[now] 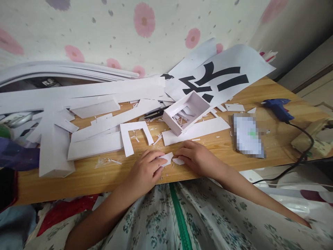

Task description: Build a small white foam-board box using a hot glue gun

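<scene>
Close to the table's front edge, my left hand (146, 171) is closed on a small white board piece (168, 159). Another small white piece (178, 161) sits under the fingertips of my right hand (196, 157), whose fingers are bent around it. The two pieces lie almost end to end, with a narrow gap between them. Just beyond my hands stands an open white box (169, 119), tilted at an angle, with scraps showing inside. A white U-shaped board piece (126, 140) lies to the left of the box, and a flat white strip (208, 129) lies partly beneath it.
A blue glue gun (279, 107) with a black cord lies at the right, near a blurred flat object (248, 135). Tall white board shapes (56, 146) and strips crowd the left. Paper printed with black strokes (236, 71) leans at the back. Small scraps litter the wooden table (99, 178).
</scene>
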A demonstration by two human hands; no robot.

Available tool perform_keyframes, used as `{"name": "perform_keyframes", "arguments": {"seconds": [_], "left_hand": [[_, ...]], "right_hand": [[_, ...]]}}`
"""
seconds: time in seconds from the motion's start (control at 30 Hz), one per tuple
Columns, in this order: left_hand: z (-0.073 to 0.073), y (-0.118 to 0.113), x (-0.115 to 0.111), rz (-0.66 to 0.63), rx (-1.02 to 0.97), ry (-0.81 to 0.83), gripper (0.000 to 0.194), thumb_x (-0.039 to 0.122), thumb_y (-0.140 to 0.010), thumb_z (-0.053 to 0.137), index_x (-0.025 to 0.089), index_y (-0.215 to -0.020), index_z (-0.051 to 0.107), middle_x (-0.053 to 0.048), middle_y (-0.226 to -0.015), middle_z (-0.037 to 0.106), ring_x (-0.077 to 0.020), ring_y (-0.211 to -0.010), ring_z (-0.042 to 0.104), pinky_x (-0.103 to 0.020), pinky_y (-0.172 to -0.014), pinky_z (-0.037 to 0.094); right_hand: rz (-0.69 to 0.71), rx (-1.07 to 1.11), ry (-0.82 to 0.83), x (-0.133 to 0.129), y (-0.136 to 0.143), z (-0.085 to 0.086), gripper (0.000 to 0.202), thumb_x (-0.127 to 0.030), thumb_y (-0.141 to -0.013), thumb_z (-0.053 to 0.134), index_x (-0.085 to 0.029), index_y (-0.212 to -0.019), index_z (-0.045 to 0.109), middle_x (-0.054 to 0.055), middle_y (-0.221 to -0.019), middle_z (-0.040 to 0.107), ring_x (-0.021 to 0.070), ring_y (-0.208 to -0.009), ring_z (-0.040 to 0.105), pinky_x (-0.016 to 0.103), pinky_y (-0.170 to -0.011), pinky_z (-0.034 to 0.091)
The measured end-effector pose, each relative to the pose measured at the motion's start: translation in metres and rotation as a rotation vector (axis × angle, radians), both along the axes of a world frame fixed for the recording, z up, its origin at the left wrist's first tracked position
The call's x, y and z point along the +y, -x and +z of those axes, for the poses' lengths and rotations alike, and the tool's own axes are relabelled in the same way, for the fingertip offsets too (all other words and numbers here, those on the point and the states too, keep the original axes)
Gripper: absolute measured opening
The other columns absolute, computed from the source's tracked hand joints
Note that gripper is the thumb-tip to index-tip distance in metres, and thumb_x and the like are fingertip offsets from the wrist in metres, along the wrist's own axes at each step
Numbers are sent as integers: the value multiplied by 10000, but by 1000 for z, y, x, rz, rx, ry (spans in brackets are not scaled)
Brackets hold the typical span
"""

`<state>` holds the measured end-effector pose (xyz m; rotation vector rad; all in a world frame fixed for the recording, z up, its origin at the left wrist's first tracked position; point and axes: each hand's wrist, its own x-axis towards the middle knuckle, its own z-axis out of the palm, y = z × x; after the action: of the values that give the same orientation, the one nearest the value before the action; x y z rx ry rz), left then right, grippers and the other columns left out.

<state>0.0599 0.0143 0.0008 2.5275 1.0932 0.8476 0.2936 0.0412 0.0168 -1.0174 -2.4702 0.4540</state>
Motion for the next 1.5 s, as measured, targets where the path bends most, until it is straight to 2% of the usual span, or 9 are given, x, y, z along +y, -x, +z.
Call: {"name": "perform_keyframes", "arguments": {"seconds": [0.2, 0.37, 0.57, 0.7, 0.87, 1.0, 1.13, 1.23, 1.5], "left_hand": [[3, 5, 0, 28, 9, -2, 268, 118, -834, 620, 161, -1099, 620, -84, -1126, 647, -221, -1043, 572, -395, -901, 526], [2, 5, 0, 51, 26, -17, 275, 84, -806, 634, 155, -1072, 626, -71, -1033, 658, -212, -971, 585, -376, -849, 538], [3, 3, 1, 46, -13, -39, 247, 56, -800, 611, 161, -1023, 633, -62, -1000, 662, -200, -946, 589, -352, -834, 534], [3, 3, 0, 22, -33, -44, 236, 55, -803, 611, 171, -1006, 643, -57, -1001, 666, -192, -942, 585, -342, -830, 531], [1, 4, 1, 15, -33, -31, 225, 52, -806, 610, 163, -996, 657, -63, -1003, 662, -192, -944, 583, -340, -823, 529], [0, 4, 2, 12, -29, -20, 219, 56, -806, 610, 160, -991, 664, -67, -1011, 662, -192, -940, 584, -340, -818, 527], [0, 4, 2, 11, -23, -4, 229, 53, -803, 602, 166, -991, 667, -62, -1006, 662, -193, -936, 584, -346, -818, 526], [0, 4, 2, 15, -23, 4, 231, 58, -797, 605, 171, -989, 665, -60, -999, 662, -195, -935, 588, -350, -818, 528], [2, 5, 1, 11, -26, 4, 241, 64, -786, 600, 183, -986, 662, -57, -1000, 661, -187, -926, 599, -336, -811, 533]], "right_hand": [[58, 63, 89, -5, -10, 4, 207, -198, -858, 650, -177, -1061, 687, 109, -1026, 653, 229, -952, 611, 360, -829, 515], [10, 52, 19, -7, -8, 1, 105, -143, -853, 615, -153, -912, 700, 104, -901, 652, 225, -857, 605, 354, -757, 511], [70, 52, 26, -8, -7, 9, 201, -238, -943, 536, -147, -921, 715, 106, -849, 670, 209, -798, 610, 331, -724, 497], [109, -2, 84, -1, -5, 13, 230, -179, -955, 489, -155, -937, 716, 87, -840, 667, 189, -780, 607, 307, -719, 478], [79, -38, 156, 8, 3, 9, 199, -115, -912, 511, -175, -861, 694, 50, -798, 677, 182, -757, 603, 299, -722, 458], [14, -5, 114, 6, 5, 7, 176, -113, -906, 512, -159, -834, 666, 65, -799, 665, 195, -764, 595, 311, -712, 463], [58, 54, 96, 0, -2, 5, 110, -179, -884, 590, -160, -952, 675, 95, -910, 655, 215, -854, 595, 339, -764, 490], [58, 70, 79, -4, -5, 2, 155, -141, -829, 640, -169, -977, 678, 101, -958, 648, 229, -919, 587, 358, -810, 497], [-52, 64, 30, -6, 4, -3, 70, -107, -818, 596, -144, -854, 643, 96, -853, 638, 214, -802, 575, 340, -707, 497]]}}
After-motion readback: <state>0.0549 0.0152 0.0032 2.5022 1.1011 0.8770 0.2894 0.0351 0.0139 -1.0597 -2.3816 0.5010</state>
